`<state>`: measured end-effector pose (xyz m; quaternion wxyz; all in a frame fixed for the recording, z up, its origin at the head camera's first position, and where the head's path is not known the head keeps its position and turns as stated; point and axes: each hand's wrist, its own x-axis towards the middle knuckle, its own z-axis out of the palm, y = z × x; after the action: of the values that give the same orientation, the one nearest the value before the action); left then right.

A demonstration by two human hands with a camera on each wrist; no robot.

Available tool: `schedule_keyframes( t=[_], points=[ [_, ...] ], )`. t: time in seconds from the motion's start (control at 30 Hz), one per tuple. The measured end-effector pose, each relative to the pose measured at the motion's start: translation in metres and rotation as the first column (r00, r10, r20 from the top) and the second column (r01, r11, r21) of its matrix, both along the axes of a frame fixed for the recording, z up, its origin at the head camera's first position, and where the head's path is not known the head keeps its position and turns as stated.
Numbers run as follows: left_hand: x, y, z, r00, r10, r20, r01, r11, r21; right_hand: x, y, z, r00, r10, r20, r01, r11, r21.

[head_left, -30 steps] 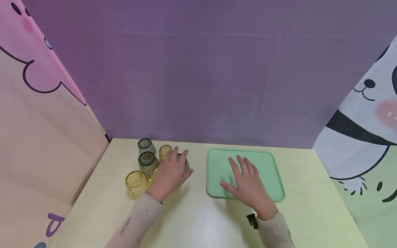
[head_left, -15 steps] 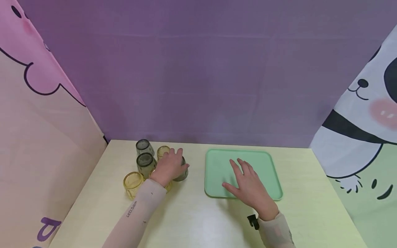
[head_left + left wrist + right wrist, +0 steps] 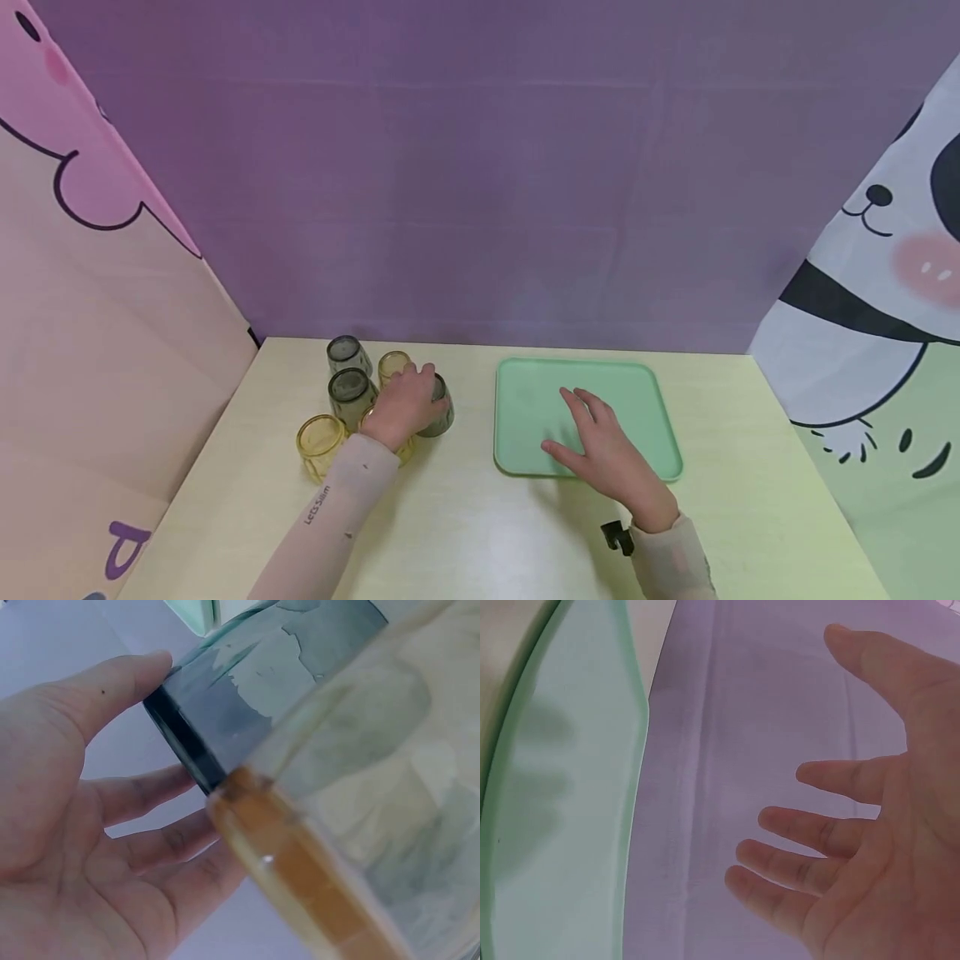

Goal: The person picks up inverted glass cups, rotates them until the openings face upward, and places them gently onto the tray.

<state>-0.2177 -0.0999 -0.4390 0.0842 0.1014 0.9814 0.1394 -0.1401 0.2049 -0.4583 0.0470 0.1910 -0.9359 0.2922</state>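
My left hand (image 3: 407,407) is at the right side of a group of glasses and grips a dark grey glass (image 3: 441,412) that stands bottom up. In the left wrist view the thumb lies on one side of its thick base, the fingers on the other, and a yellow glass (image 3: 390,787) is close in front. Part of another yellow glass (image 3: 406,451) shows under the left wrist. My right hand (image 3: 611,454) hovers above the near part of a mint green tray (image 3: 525,400). Its fingers are spread and hold nothing, as the right wrist view (image 3: 885,825) shows.
Further left are two more grey glasses, one at the back (image 3: 347,354) and one before it (image 3: 352,398), with a yellow glass (image 3: 321,446) nearest the front. A small yellow glass (image 3: 392,365) stands behind my left hand. A purple cloth (image 3: 480,183) hangs behind the pale table (image 3: 480,533).
My left hand has come down onto the grey glass, and its fingers have closed round it. My right hand has stayed over the tray with only a slight shift.
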Motion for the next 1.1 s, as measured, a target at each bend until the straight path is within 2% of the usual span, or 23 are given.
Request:
schedule_keyframes(
  t=[0.27, 0.47, 0.8, 0.97, 1.1],
  points=[
    [-0.002, -0.002, -0.002, 1.0, -0.006, -0.001, 0.006, 1.0, 0.009, -0.001, 0.002, 0.001, 1.0, 0.021, 0.016, -0.02, 1.0, -0.021],
    [0.002, -0.003, 0.001, 1.0, -0.008, -0.029, 0.009, 1.0, 0.025, -0.001, 0.004, 0.002, 0.998, 0.013, 0.064, -0.009, 0.998, -0.061],
    [0.016, -0.008, 0.016, 0.999, 0.028, -0.045, -0.022, 0.99, 0.138, -0.003, 0.009, -0.002, 0.995, 0.033, 0.092, -0.017, 0.984, -0.176],
    [0.025, -0.009, 0.023, 0.997, 0.042, -0.071, -0.028, 0.981, 0.192, -0.003, 0.01, -0.004, 0.994, 0.06, 0.092, -0.033, 0.964, -0.263],
    [0.031, -0.011, 0.027, 0.996, 0.061, -0.062, -0.043, 0.967, 0.251, -0.004, 0.011, -0.004, 0.993, 0.083, 0.088, -0.048, 0.94, -0.339]
  ],
)
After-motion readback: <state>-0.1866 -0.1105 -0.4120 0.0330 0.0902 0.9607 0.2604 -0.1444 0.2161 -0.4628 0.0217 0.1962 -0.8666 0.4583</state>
